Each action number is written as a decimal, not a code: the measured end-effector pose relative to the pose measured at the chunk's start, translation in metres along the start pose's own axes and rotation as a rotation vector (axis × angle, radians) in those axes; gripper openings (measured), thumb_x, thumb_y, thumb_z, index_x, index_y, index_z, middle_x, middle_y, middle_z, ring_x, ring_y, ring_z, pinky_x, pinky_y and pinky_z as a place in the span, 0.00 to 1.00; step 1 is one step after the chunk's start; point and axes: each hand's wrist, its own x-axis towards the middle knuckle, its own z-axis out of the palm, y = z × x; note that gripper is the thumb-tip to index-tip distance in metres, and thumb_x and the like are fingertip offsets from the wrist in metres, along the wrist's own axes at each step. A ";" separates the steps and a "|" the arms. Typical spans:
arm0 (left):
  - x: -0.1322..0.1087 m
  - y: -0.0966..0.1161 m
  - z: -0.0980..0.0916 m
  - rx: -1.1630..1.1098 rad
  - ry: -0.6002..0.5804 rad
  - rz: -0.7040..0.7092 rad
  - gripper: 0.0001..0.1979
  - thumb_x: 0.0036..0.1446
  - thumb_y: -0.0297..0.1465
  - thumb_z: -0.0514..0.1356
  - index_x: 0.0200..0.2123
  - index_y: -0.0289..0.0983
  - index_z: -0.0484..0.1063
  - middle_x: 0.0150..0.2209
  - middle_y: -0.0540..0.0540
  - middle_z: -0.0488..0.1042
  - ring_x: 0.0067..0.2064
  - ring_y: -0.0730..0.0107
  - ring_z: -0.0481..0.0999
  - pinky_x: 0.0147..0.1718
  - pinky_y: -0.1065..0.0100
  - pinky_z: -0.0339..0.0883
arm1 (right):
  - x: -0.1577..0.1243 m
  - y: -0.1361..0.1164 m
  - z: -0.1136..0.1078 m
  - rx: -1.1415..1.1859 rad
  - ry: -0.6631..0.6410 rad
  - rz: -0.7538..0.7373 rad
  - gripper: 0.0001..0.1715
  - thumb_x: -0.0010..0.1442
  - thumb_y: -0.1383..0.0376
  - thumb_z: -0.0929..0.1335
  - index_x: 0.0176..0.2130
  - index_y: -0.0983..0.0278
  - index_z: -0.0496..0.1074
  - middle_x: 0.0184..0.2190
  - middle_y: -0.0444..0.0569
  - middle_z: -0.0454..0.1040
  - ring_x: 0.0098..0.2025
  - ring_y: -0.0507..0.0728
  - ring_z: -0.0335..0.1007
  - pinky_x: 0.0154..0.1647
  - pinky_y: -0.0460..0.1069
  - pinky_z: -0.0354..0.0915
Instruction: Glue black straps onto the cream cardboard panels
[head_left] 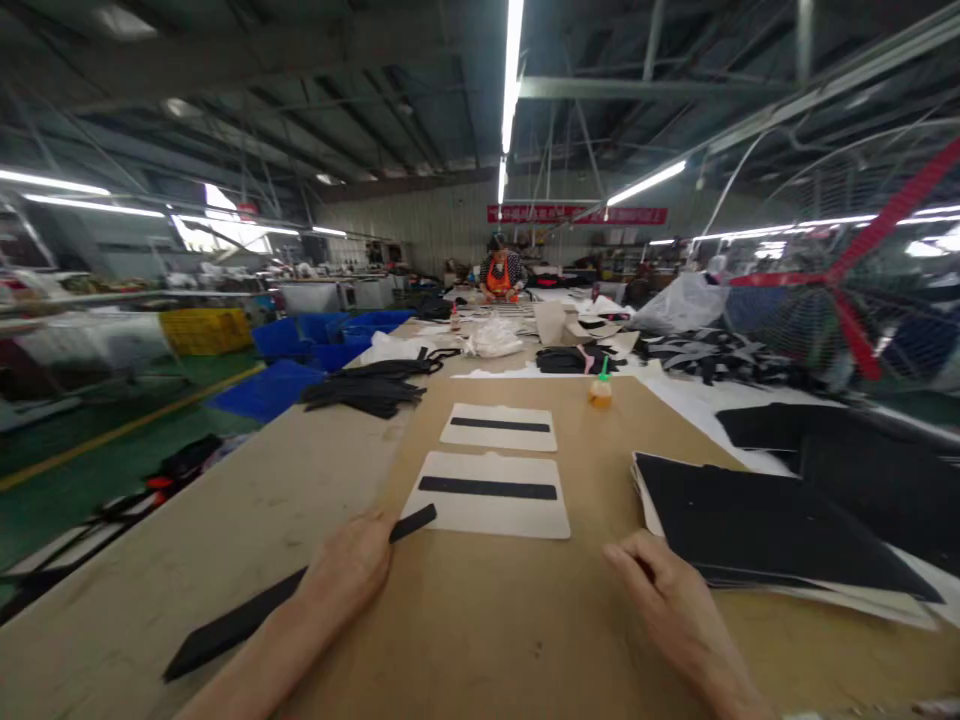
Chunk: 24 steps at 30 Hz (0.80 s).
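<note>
My left hand (pixel 354 556) is closed round a long black strip (pixel 236 620), perhaps more than one layer. Its short end juts past my fingers, over the near left corner of a cream panel (pixel 491 520). A black strip (pixel 487 488) lies across that panel. Just beyond is a second cream panel (pixel 499 438), also with a black strip (pixel 501 425) across it. To the right, my right hand (pixel 664 595) hovers over or rests on the brown board, fingers curled in and nothing showing in them. Beside it sits a stack of black-topped sheets (pixel 772 520).
A small bottle with a green nozzle (pixel 601 388) stands behind the panels. Black strips lie in a pile (pixel 367 385) at the left. Blue bins (pixel 274 388) are on the floor. A red-bladed fan (pixel 832 275) is at the right. Another person (pixel 501 270) works far down the table.
</note>
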 end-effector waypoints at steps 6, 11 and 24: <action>0.044 0.020 0.025 0.011 0.074 -0.006 0.25 0.60 0.18 0.42 0.54 0.32 0.71 0.54 0.34 0.73 0.57 0.58 0.70 0.57 0.56 0.61 | 0.053 -0.007 0.077 -0.016 -0.013 -0.064 0.13 0.54 0.54 0.70 0.33 0.62 0.74 0.39 0.56 0.78 0.46 0.65 0.72 0.52 0.57 0.62; 0.028 0.022 0.028 -0.017 0.025 0.071 0.24 0.58 0.18 0.46 0.53 0.35 0.72 0.50 0.39 0.76 0.55 0.60 0.70 0.56 0.60 0.62 | 0.042 0.007 0.089 0.151 -0.083 -0.078 0.18 0.51 0.57 0.73 0.41 0.62 0.77 0.57 0.59 0.72 0.65 0.69 0.57 0.68 0.63 0.47; -0.103 0.034 -0.039 -0.975 -0.353 -0.176 0.26 0.63 0.51 0.48 0.40 0.36 0.74 0.31 0.43 0.79 0.30 0.64 0.78 0.30 0.65 0.68 | -0.036 0.004 0.006 0.116 -0.202 -0.326 0.14 0.55 0.50 0.69 0.36 0.51 0.81 0.42 0.51 0.81 0.48 0.65 0.76 0.50 0.58 0.71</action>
